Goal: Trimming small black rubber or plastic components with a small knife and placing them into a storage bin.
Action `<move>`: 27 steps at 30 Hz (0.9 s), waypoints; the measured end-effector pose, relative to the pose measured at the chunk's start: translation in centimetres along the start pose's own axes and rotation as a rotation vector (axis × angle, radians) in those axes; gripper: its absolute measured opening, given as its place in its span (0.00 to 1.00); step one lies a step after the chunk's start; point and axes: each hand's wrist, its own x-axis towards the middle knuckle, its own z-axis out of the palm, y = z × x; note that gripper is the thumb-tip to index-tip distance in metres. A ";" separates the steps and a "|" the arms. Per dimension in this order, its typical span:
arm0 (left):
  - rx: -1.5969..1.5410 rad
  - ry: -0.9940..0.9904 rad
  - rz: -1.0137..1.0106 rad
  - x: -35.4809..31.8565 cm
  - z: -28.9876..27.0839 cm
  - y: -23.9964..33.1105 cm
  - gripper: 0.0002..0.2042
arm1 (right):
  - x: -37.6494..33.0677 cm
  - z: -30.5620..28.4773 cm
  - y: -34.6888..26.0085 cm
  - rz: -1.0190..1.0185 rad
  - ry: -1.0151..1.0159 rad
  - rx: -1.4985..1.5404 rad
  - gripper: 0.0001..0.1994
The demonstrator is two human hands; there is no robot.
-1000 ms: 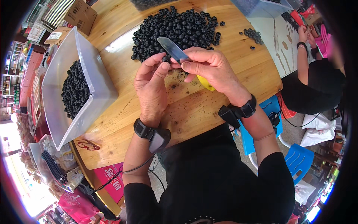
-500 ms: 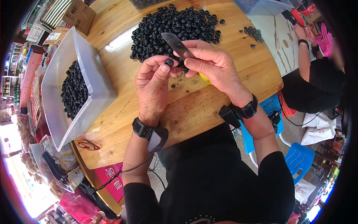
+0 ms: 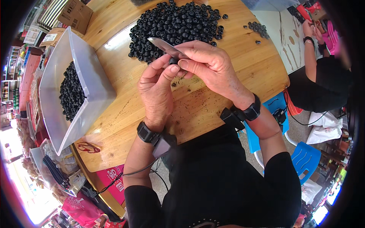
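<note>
Our left hand pinches a small black piece between thumb and fingers; our right hand grips a knife, blade against it, above the wooden table.

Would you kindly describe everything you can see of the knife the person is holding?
The knife shows a short, flat, grey metal blade, shiny and tapering to a blunt tip that points up and to the left over the pile of small black round pieces. The right hand grips it and hides the handle. The blade's lower edge meets a single black piece pinched by the left hand, above the round wooden table.
</note>
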 end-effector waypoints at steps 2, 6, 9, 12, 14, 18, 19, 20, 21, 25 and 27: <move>-0.051 -0.022 -0.011 0.0 0.0 0.1 0.13 | 0.0 0.0 0.0 -0.011 -0.007 -0.022 0.12; -0.117 -0.052 0.006 0.5 -0.4 0.2 0.11 | -0.1 0.0 0.0 -0.015 -0.007 -0.036 0.12; -0.120 -0.078 -0.046 0.4 -0.7 0.4 0.11 | 0.0 0.0 0.0 -0.008 -0.009 -0.067 0.11; -0.131 -0.067 -0.095 0.3 -0.6 0.1 0.10 | -0.1 -0.2 0.1 -0.003 0.003 -0.082 0.11; -0.131 -0.085 -0.096 0.2 -0.2 0.2 0.10 | -0.1 -0.3 0.2 -0.006 0.015 -0.079 0.12; -0.101 -0.087 -0.061 0.4 -0.5 0.1 0.11 | 0.0 -0.3 0.1 -0.031 -0.011 -0.112 0.12; -0.093 -0.096 -0.057 0.4 -0.8 0.0 0.11 | 0.0 -0.2 -0.1 0.003 -0.015 -0.072 0.12; -0.086 -0.105 -0.052 0.4 -0.9 0.0 0.12 | 0.0 -0.3 -0.2 0.004 -0.016 -0.072 0.12; -0.086 -0.105 -0.052 0.4 -0.9 0.0 0.12 | 0.1 -0.5 -0.2 0.078 -0.010 0.033 0.12; -0.070 -0.148 -0.078 0.4 -0.5 0.1 0.13 | 0.3 -1.3 -0.8 0.206 0.002 0.175 0.12; -0.063 -0.155 -0.087 0.3 -0.6 0.2 0.12 | 0.1 -1.1 -1.0 0.200 0.001 0.174 0.12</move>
